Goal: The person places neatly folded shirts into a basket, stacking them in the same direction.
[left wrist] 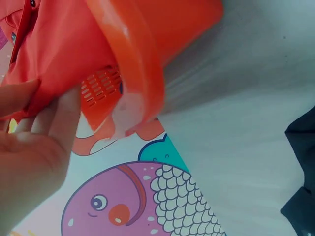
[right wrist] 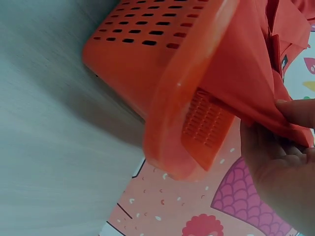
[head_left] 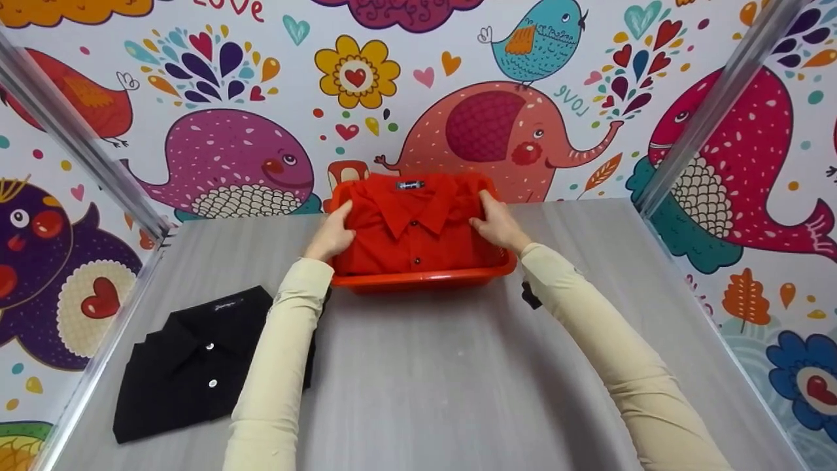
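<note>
Both left hand and right hand pinch the folded red shirt inside orange basket; release apparently remains. Black shirt lies folded outside, at eight o'clock.

On the left of the table, a black shirt is lying folded, showing two white buttons. Behind the table, I am seeing a printed wall bearing an elephant, whales and birds; metal posts are standing at both rear corners.
</note>
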`<state>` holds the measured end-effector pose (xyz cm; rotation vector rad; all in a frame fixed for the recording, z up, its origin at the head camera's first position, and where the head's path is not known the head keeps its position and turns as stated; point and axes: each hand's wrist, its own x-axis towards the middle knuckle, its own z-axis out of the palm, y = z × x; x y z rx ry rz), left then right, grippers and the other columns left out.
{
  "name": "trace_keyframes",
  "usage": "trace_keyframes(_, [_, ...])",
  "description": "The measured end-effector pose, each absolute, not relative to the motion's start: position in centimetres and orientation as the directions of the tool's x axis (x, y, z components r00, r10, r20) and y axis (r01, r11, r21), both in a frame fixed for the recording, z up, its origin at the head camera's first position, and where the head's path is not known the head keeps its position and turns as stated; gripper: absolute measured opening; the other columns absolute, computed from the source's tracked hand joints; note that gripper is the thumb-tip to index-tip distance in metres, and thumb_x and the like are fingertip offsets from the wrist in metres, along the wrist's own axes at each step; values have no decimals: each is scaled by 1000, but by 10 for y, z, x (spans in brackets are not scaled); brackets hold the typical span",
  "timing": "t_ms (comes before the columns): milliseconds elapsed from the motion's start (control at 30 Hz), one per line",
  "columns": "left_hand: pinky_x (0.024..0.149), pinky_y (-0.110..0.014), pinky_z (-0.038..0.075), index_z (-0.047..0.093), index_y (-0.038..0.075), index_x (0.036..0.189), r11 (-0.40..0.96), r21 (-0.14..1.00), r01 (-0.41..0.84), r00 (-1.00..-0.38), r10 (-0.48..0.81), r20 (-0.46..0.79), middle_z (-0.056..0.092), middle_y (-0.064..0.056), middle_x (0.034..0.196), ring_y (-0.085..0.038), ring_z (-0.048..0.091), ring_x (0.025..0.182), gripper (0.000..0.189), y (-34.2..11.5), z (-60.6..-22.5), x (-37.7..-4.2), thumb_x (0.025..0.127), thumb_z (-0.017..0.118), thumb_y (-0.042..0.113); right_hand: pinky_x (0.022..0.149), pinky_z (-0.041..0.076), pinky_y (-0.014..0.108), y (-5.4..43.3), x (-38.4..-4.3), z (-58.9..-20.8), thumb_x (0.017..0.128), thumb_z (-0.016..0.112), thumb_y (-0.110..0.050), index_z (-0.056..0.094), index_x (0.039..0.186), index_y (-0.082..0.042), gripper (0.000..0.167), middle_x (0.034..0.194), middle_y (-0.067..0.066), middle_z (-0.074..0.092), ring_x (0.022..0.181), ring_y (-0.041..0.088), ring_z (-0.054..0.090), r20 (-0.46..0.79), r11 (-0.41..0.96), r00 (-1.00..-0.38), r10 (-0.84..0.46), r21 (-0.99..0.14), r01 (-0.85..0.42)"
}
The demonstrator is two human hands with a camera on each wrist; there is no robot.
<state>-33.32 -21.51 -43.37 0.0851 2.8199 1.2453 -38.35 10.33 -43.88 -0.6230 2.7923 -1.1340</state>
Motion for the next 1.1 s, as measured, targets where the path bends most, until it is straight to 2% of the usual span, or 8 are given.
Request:
trace_keyframes(33, [108,-41,30,29,-5,148,681,732,16,-999,48,-23,41,-28,141,-37,38,130,63,-215,-435,-333,87,45,-10,96,44,46,104,-384,-440,93,58,0,43,129,7,40,120,27,56,108,36,54,90,641,-917,-390,-687,-341])
trace_keyframes(100, [93,-38,42,37,-1,146,701,713,-11,-1000,-12,-4,56,-26,119,-36,52,109,60,-217,-438,-332,87,47,-9,98,43,46,107,-384,-440,92,57,1,43,132,8,43,123,27,55,111,37,55,84,635,-919,-386,-699,-331])
trace_keyframes(200, [70,-36,42,46,2,139,706,706,-56,-997,-83,4,56,-20,91,-32,51,82,53,-220,-440,-328,87,49,-6,99,42,46,114,-384,-439,91,56,3,40,137,8,48,130,28,52,117,39,53,74,617,-925,-373,-725,-307])
trace_keyframes(400, [73,-38,46,55,-1,129,697,716,-30,-998,-58,15,59,-22,102,-33,53,89,42,-224,-443,-322,88,50,-3,95,45,50,135,-383,-442,90,55,3,41,137,9,50,129,30,52,116,42,53,40,604,-929,-367,-750,-270])
trace_keyframes(567, [73,-38,44,55,2,131,706,708,-22,-1000,-30,-1,58,-20,101,-32,52,86,43,-221,-443,-317,88,51,-2,93,47,51,152,-379,-451,90,53,4,44,134,11,46,121,31,56,111,43,55,40,587,-930,-367,-765,-265])
trace_keyframes(767, [88,-47,43,55,3,131,694,720,-7,-1000,-21,10,58,-25,112,-36,51,101,43,-223,-441,-310,88,51,-2,91,48,50,171,-375,-455,90,51,5,46,131,12,42,114,30,58,104,42,57,55,578,-934,-354,-772,-264])
trace_keyframes(967, [86,-47,43,52,3,132,704,710,26,-999,5,32,54,-25,111,-36,49,99,46,-229,-441,-301,87,51,-4,89,48,51,192,-370,-456,90,51,2,48,127,11,39,111,29,58,102,43,58,45,618,-939,-342,-742,-260])
trace_keyframes(1100, [90,-49,43,50,0,134,696,717,40,-999,16,40,54,-26,114,-39,51,104,48,-234,-439,-296,86,50,-6,90,48,52,206,-367,-457,91,52,1,48,126,12,37,113,30,58,103,44,57,24,626,-944,-330,-742,-238])
